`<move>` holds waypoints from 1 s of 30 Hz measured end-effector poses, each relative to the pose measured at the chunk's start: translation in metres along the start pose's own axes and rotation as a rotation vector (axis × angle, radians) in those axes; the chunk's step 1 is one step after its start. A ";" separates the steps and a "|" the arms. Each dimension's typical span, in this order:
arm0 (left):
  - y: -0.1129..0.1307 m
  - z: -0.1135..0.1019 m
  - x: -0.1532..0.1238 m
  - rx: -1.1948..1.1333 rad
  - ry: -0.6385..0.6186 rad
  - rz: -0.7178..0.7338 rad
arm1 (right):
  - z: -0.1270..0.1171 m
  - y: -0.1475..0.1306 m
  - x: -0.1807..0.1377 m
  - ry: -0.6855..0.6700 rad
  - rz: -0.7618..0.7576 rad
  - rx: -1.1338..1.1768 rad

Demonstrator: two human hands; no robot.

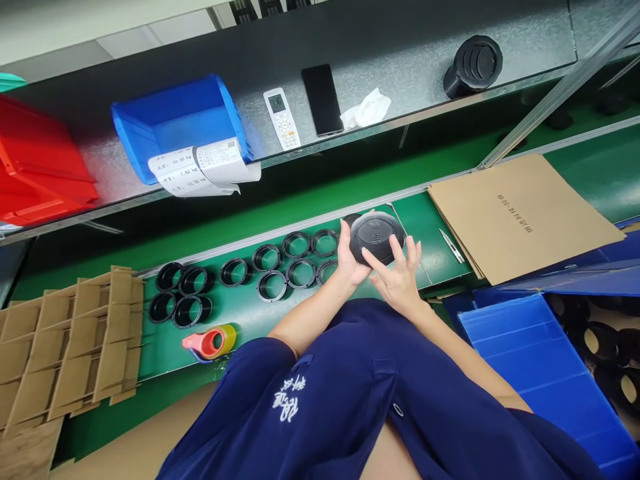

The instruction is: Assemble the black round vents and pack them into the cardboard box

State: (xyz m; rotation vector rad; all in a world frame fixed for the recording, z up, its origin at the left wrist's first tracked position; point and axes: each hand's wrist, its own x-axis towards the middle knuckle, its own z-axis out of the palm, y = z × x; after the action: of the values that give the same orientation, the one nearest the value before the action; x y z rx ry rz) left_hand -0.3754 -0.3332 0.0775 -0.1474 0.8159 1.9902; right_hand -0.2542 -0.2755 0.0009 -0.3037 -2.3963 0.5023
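Observation:
A round black air vent (376,233) with slatted face is raised above the green bench. My left hand (352,259) is closed around its left side, thumb up along the edge. My right hand (400,277) has its fingers spread, with fingertips touching the lower right of the vent's face. Left of my hands, several black rings (273,285) lie in two rows on the bench. Farther left stands a cluster of deeper black rings (193,311). Behind my left hand, part of another black piece (351,219) shows; most of it is hidden.
Cardboard dividers (83,340) and a tape dispenser (205,345) are at left. Flat cardboard (525,220) and a pen (451,246) lie right, near a blue box (545,373). The shelf above holds a blue bin (175,120), remote (282,119), phone (321,100) and black vent (473,67).

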 end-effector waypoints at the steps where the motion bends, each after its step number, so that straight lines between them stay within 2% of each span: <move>1: 0.000 0.000 -0.001 -0.005 0.006 -0.019 | 0.002 -0.005 0.003 -0.012 0.002 -0.007; 5: 0.006 -0.003 -0.002 -0.018 -0.007 -0.022 | -0.003 -0.001 0.017 -0.079 -0.027 0.065; 9: 0.013 -0.008 -0.003 0.003 -0.012 -0.035 | -0.017 0.033 0.036 0.034 0.077 0.124; 12: 0.012 -0.012 -0.002 0.019 -0.009 -0.059 | -0.015 0.050 0.049 -0.017 0.073 0.149; 15: 0.010 -0.017 0.000 0.052 0.013 -0.075 | -0.003 0.053 0.054 -0.093 0.081 0.201; 20: 0.012 -0.028 0.005 0.044 0.014 -0.102 | 0.009 0.053 0.053 -0.130 0.113 0.361; 26: 0.019 -0.033 0.006 0.060 0.030 -0.146 | 0.008 0.058 0.050 -0.095 0.333 0.597; 28: 0.020 -0.040 0.009 0.045 0.046 -0.157 | 0.013 0.052 0.044 -0.126 0.267 0.521; 30: 0.017 -0.053 0.011 0.017 0.108 -0.153 | 0.022 0.041 0.033 -0.235 0.090 0.393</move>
State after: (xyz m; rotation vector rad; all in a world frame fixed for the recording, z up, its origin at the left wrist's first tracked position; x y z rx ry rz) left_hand -0.4071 -0.3624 0.0403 -0.3010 0.8641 1.8432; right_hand -0.2896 -0.2335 -0.0140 -0.1847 -2.4435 1.0839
